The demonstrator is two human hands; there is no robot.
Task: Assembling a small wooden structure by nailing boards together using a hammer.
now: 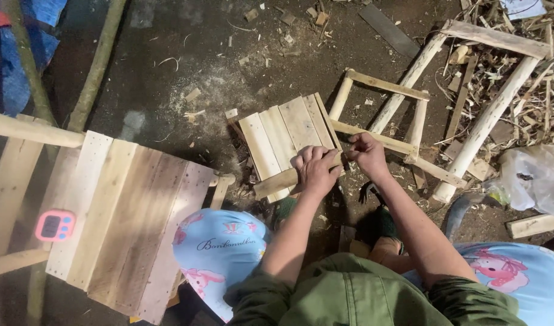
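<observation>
A small panel of several pale wooden slats (283, 136) lies on the dirt floor in front of me. Across its near edge sits a round wooden crosspiece (277, 181). My left hand (314, 169) presses down on that crosspiece, fingers curled over it. My right hand (366, 154) pinches at the panel's near right corner, beside the crosspiece end; what it holds is too small to see. A ladder-like frame of round wooden poles (404, 118) lies just right of the panel.
A larger slatted wooden seat (126, 223) stands at left with a pink timer (55, 224) on it. Wood scraps and shavings (518, 96) litter the upper right. A plastic bag (533, 178) lies at right. My knees in blue patterned fabric (222, 247) frame the bottom.
</observation>
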